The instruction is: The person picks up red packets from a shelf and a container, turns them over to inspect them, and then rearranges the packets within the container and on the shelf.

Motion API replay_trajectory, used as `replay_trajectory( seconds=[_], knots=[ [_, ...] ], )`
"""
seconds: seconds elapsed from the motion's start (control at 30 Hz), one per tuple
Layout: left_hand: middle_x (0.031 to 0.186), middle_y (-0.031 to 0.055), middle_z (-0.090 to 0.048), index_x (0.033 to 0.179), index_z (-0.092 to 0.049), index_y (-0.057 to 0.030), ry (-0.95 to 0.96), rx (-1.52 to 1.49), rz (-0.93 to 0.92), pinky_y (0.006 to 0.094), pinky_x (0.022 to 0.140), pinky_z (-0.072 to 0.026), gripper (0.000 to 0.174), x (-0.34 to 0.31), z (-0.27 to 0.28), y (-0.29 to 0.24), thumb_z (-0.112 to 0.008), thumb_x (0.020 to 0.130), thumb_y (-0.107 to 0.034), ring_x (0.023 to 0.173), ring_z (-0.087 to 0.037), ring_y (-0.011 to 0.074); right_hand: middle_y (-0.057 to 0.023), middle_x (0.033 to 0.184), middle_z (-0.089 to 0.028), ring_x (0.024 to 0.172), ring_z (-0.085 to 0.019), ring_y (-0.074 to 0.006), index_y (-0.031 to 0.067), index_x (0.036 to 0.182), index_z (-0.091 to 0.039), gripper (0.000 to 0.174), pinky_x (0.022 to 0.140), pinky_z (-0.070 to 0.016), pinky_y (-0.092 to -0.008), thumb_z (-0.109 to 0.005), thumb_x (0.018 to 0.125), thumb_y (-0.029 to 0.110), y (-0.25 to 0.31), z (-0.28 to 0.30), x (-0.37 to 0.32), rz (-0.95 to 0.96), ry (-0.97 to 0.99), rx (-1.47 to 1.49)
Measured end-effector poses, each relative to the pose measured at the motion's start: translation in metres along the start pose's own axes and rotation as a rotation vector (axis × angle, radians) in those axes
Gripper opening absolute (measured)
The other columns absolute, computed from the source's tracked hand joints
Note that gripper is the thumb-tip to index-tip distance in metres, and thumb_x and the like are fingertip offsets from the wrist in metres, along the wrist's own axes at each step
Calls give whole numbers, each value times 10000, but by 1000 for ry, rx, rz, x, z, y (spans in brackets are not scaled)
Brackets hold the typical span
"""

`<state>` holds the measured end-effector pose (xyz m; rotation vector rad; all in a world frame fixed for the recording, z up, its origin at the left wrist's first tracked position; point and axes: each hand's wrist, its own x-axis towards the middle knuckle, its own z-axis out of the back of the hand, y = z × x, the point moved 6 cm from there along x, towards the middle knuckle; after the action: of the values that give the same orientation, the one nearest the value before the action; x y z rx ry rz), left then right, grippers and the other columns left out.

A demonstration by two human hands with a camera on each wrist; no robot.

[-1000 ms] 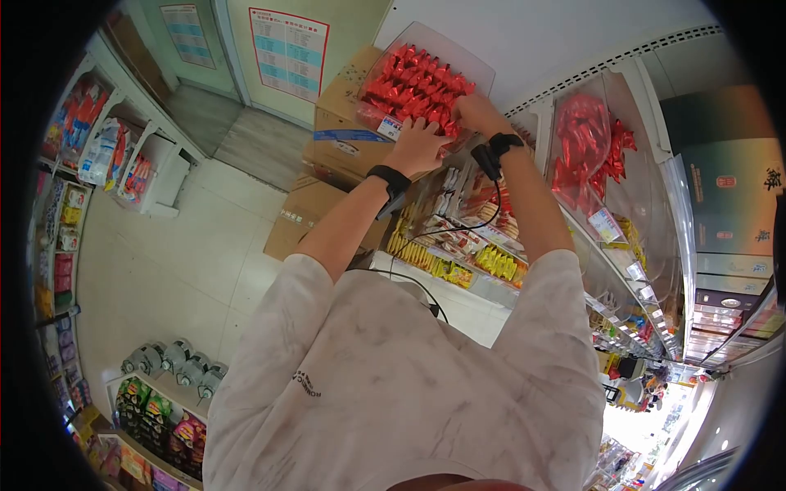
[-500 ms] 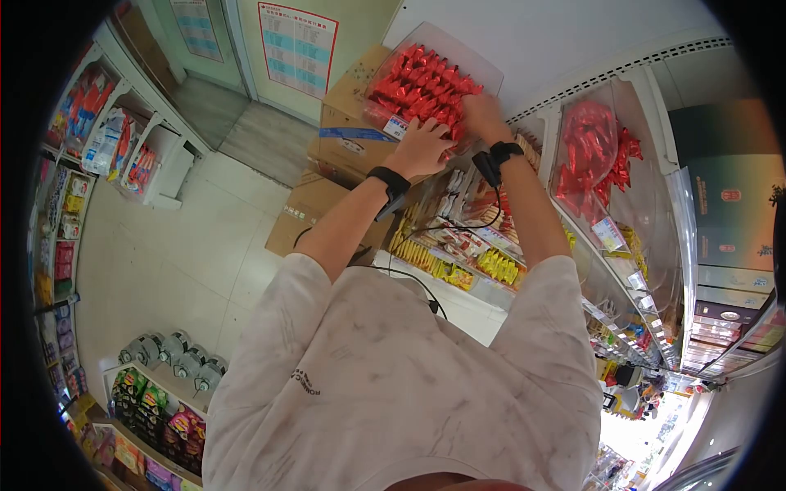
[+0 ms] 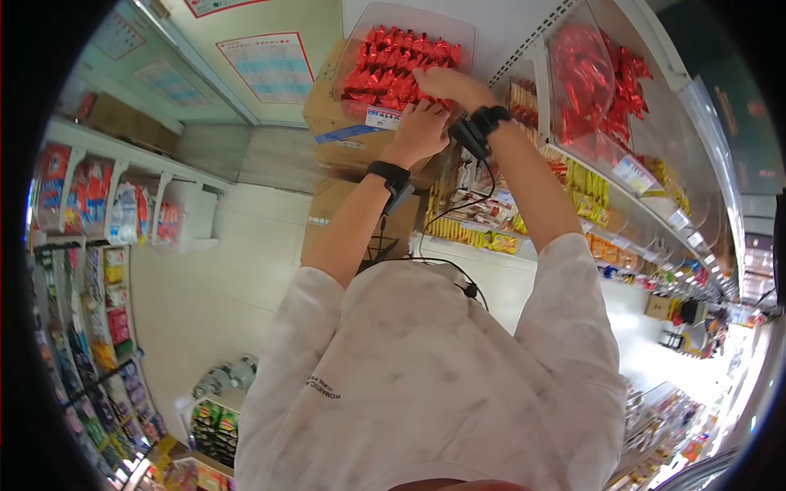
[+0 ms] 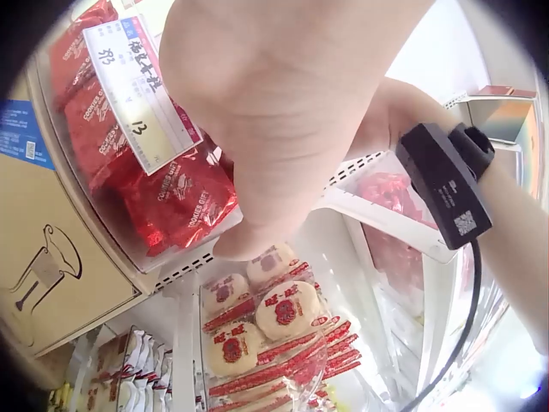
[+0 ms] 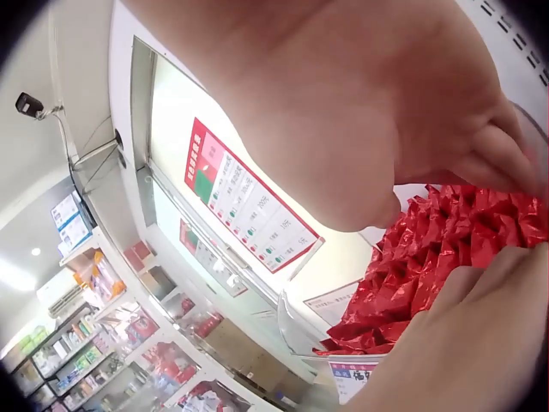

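A clear bin (image 3: 461,51) holds rows of shiny red cookie packets (image 3: 393,61), their wrappers lettered in the left wrist view. My left hand (image 3: 419,135) rests at the bin's front right corner beside a price tag (image 4: 141,94). Its fingers reach over the rim onto the packets, while the thumb lies outside along the front. My right hand (image 3: 449,84) reaches in from the right, its fingers low on the packets. In the right wrist view its fingers (image 5: 502,159) look bent; I cannot tell whether they pinch a packet.
Cardboard boxes (image 3: 327,110) stand left of the bin. Below are shelves with bagged round crackers (image 4: 287,313) and yellow packets (image 3: 499,242). To the right is another clear bin with red packets (image 3: 583,69). A black cable (image 3: 426,229) runs from the right wrist camera (image 3: 471,135).
The head view has turned, so the bin appears further left and squarer. My right hand has moved left and inward over the packets. My left hand stays at the front corner.
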<state>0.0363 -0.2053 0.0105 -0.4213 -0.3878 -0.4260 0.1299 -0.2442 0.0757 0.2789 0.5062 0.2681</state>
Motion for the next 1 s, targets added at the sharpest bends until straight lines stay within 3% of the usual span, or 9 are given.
replay_trajectory(
  seconds=[0.13, 0.33, 0.4, 0.5, 0.63, 0.7, 0.73, 0.9, 1.0],
  knots=[
    [1060, 73, -687, 1078, -694, -101, -84, 22, -25, 440, 855, -454, 379, 0, -2, -2, -718, 747, -283, 1068, -601, 273, -208, 1511, -507, 1407, -468, -405, 11, 1441, -533, 740, 1191, -340, -509, -194, 1062, 549, -6, -11, 8, -113, 79, 134],
    [1088, 163, -687, 1208, -652, -50, -56, -298, -92, 497, 894, -503, 503, -3, 16, 7, -732, 772, -287, 1080, -623, 359, -300, 1422, -547, 1338, -519, -456, -67, 1383, -549, 722, 1142, -389, -509, -264, 1067, 516, -11, -23, 30, 82, -16, 210],
    [1074, 187, -686, 1233, -632, -5, -60, -456, 24, 488, 907, -528, 505, -1, 48, 10, -717, 817, -278, 1062, -641, 378, -359, 1293, -599, 1249, -567, -496, -104, 1303, -573, 674, 1080, -436, -525, -332, 1064, 479, -18, -14, 19, 107, -300, 322],
    [1082, 199, -682, 1204, -629, 27, -371, 28, -53, 474, 888, -547, 457, -7, 87, 37, -683, 862, -270, 1039, -659, 374, -349, 1114, -654, 1084, -630, -504, -80, 1129, -598, 493, 946, -499, -557, -407, 1052, 368, -10, -11, -41, 273, -572, 410],
    [1118, 195, -674, 1114, -633, 24, 123, 131, 12, 476, 848, -557, 429, -24, 50, 76, -684, 817, -282, 1020, -669, 365, -305, 1087, -681, 1046, -664, -444, -49, 1113, -631, 424, 933, -518, -536, -468, 1008, 328, 8, -74, -63, 530, -238, -123],
    [1124, 188, -668, 1066, -629, 2, 212, 190, -14, 480, 827, -559, 405, -23, 49, 74, -683, 791, -291, 1013, -671, 360, -283, 1074, -685, 1045, -659, -433, -31, 1115, -638, 418, 948, -507, -527, -451, 1003, 326, 5, -87, -67, 476, -500, -132],
    [1109, 183, -668, 1059, -620, -6, 247, 184, 12, 480, 818, -559, 401, -22, 51, 73, -685, 779, -286, 1004, -672, 361, -273, 1068, -687, 1044, -656, -427, -22, 1116, -641, 416, 956, -502, -523, -443, 1001, 325, 7, -90, -71, 445, -626, -136],
    [1045, 175, -655, 1048, -572, -24, 345, 173, 90, 494, 818, -549, 395, -16, 42, 83, -696, 765, -271, 1016, -664, 378, -256, 1159, -687, 1112, -656, -386, -9, 1151, -659, 508, 981, -484, -532, -465, 953, 416, 9, -89, -45, 290, -393, -103],
    [1132, 220, -653, 1203, -578, -13, 292, 52, 39, 483, 917, -524, 524, -21, 56, 80, -699, 819, -349, 1119, -624, 398, -261, 1226, -661, 1170, -638, -376, -9, 1178, -656, 500, 1012, -469, -529, -503, 937, 401, 10, -89, -48, 287, -353, -106]
  ],
)
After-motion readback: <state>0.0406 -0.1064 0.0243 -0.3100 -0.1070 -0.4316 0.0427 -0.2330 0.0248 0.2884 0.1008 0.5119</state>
